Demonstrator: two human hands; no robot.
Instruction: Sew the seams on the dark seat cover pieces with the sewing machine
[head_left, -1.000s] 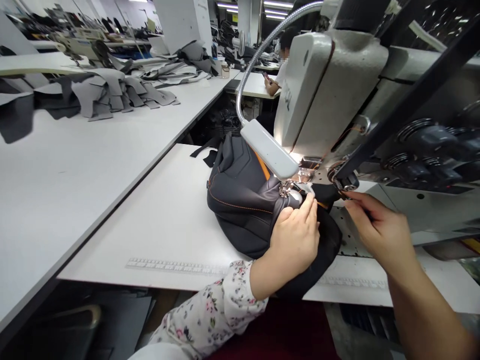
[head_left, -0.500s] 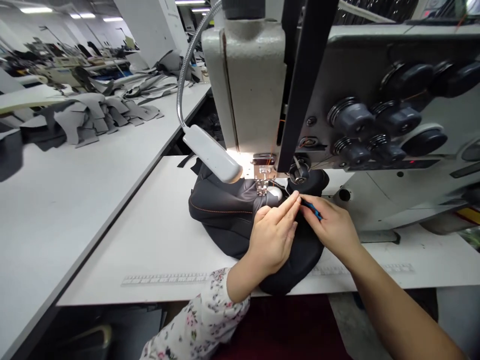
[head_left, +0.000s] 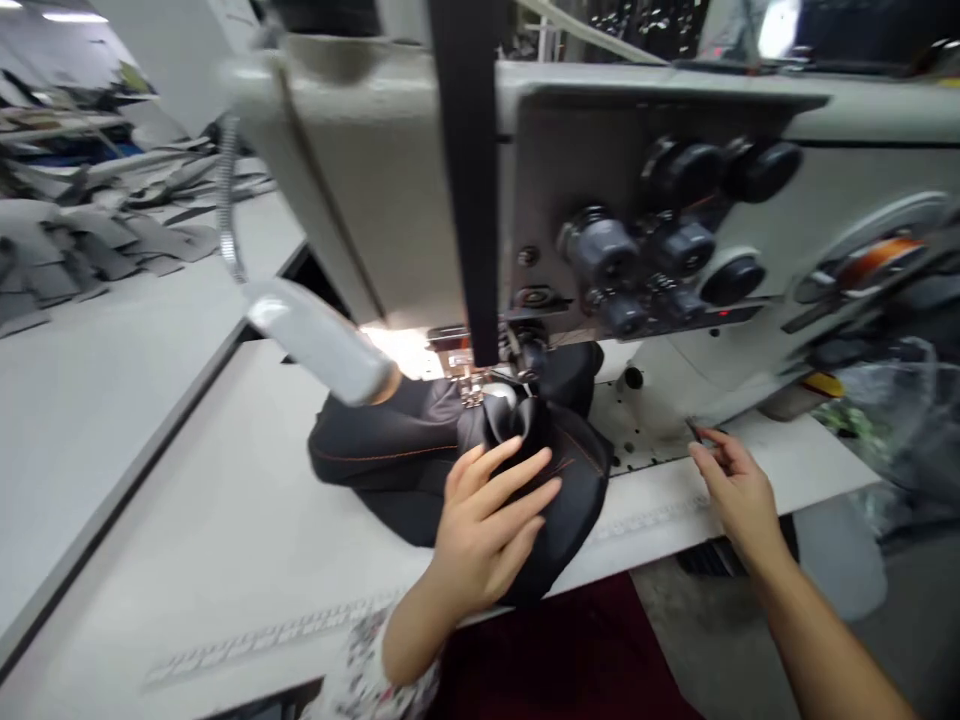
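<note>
A black seat cover [head_left: 405, 490] with orange stitching lies bunched on the sewing table, part of it under the presser foot [head_left: 471, 388] of the sewing machine. My left hand [head_left: 487, 530] rests on this cover just in front of the foot, fingers spread. Off to the right, my right hand [head_left: 739, 490] is apart from the cover, above the table near the base of the machine. Its thumb and fingers pinch small thread snips [head_left: 694, 432], of which only a dark tip shows; the rest is hidden in the hand.
The sewing machine [head_left: 360, 150] fills the upper middle, with tension knobs and a lamp [head_left: 322, 340] at its left. A ruler strip [head_left: 277, 635] runs along the table's front edge. Grey cut pieces [head_left: 67, 250] lie on the side table at left.
My right hand has moved away from the cover to the right, carrying the snips. My left hand has spread its fingers on the cover. The view has turned to the right.
</note>
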